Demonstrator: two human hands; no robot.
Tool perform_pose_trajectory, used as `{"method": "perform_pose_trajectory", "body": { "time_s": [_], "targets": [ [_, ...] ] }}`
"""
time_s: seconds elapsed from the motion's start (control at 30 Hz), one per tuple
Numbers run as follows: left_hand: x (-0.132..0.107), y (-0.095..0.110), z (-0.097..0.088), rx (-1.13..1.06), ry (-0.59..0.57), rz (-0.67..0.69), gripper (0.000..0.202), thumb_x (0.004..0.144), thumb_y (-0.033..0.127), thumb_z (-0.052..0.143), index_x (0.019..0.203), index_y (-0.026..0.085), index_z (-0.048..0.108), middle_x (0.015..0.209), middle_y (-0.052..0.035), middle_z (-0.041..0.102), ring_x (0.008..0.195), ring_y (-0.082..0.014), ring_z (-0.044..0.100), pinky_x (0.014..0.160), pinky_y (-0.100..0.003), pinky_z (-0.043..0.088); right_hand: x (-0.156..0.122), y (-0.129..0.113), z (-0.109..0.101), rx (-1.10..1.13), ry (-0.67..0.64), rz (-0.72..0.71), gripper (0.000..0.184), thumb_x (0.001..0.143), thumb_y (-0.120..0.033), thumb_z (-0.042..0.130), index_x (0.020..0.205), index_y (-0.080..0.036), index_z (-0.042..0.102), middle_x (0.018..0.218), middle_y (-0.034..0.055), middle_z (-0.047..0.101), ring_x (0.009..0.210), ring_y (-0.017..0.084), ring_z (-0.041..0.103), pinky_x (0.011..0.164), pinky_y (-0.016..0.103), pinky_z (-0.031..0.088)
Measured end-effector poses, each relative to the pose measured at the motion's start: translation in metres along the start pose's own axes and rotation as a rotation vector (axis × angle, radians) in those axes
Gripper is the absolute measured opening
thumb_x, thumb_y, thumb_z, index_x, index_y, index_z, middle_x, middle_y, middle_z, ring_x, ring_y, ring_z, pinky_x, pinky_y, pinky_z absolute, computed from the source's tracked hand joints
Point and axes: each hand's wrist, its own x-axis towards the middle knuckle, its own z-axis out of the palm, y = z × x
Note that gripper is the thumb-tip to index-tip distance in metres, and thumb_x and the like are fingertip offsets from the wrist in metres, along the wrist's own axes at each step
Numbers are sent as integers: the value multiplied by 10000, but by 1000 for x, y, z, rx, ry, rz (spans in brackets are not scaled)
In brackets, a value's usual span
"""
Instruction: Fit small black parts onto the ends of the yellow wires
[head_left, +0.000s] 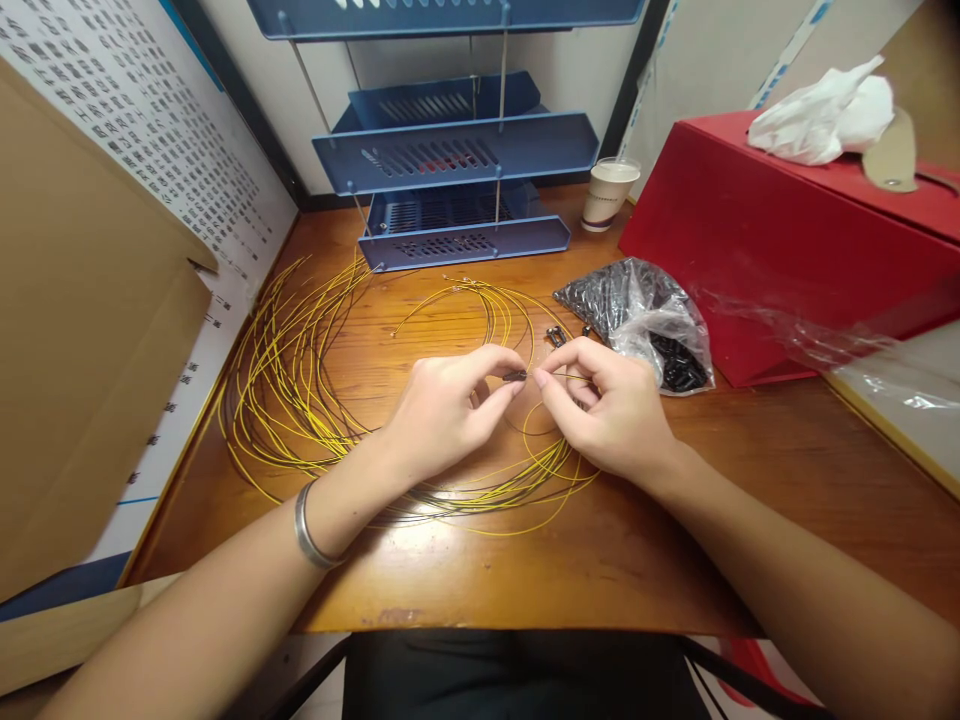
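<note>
Between thumb and forefinger my left hand [461, 400] pinches a small black connector housing [514, 376]. My right hand [611, 405] is closed on a thin yellow wire [574, 377], with its fingertips close to the housing. Whether the wire end sits inside the housing is too small to tell. A large loose coil of yellow and black wires [259, 385] spreads over the table to the left and under my hands. Several small black pieces [556, 336] lie just beyond my right hand. Past them rests a clear plastic bag [637, 305] filled with similar black pieces.
A blue tiered tray rack [457, 150] stands at the back of the wooden table [480, 585]. Beside it is a paper cup [610, 195]. At right sits a red box [750, 240] with crumpled white tissue [823, 110] on top. Brown cardboard [90, 330] leans at left.
</note>
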Motion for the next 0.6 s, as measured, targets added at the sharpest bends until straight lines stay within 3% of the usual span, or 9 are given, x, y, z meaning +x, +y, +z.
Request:
{"method": "perform_pose_trajectory", "body": {
  "time_s": [0.4,0.6],
  "targets": [
    [-2,0,2,39,41,68,118,906,202,658,1017,176,688,875,40,758,609,-63,651,611,-170,474,0,-1,1,-5,-3,-45,67,842,-155,614,777,-138,620,480,-106,292,405,35,301,463,189,286],
    [-1,0,2,33,44,63,113,910,205,652,1011,174,689,858,42,755,590,-58,639,602,-169,469,1,-5,-1,39,-77,23,60,875,-180,592,829,-142,598,515,-101,282,426,42,306,458,184,281]
  ]
}}
